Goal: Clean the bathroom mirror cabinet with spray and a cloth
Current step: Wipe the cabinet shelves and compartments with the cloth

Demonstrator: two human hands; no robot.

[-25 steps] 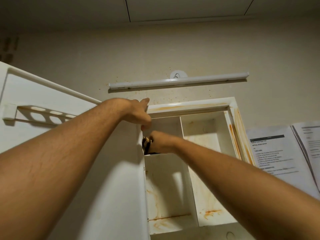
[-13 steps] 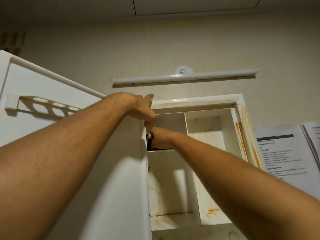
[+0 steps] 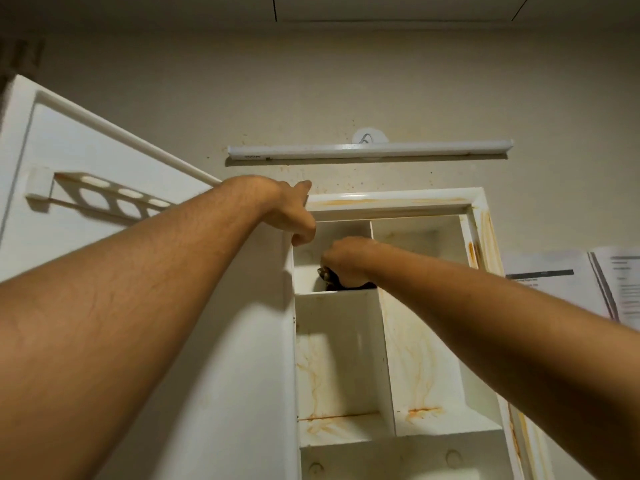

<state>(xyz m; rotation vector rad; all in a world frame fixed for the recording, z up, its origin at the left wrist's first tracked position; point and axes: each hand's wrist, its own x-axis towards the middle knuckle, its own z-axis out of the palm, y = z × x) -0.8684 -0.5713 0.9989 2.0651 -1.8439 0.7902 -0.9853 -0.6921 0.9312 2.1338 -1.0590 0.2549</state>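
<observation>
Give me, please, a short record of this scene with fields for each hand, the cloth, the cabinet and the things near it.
Left hand: fingers curled on the top left corner of the cabinet
Right hand: grips a dark cloth in the upper left compartment
Door: open, swung to the left
Stains: orange streaks on the shelves, back wall and frame
Above: light tube on the wall
Right: printed papers on the wall

Right hand point(image 3: 346, 261) with cloth point(image 3: 325, 276) fills top-left compartment point(image 3: 305, 263); top-right compartment point(image 3: 415, 244), lower bays point(image 3: 339, 358) free; open door point(image 3: 104, 150) walls left.
</observation>
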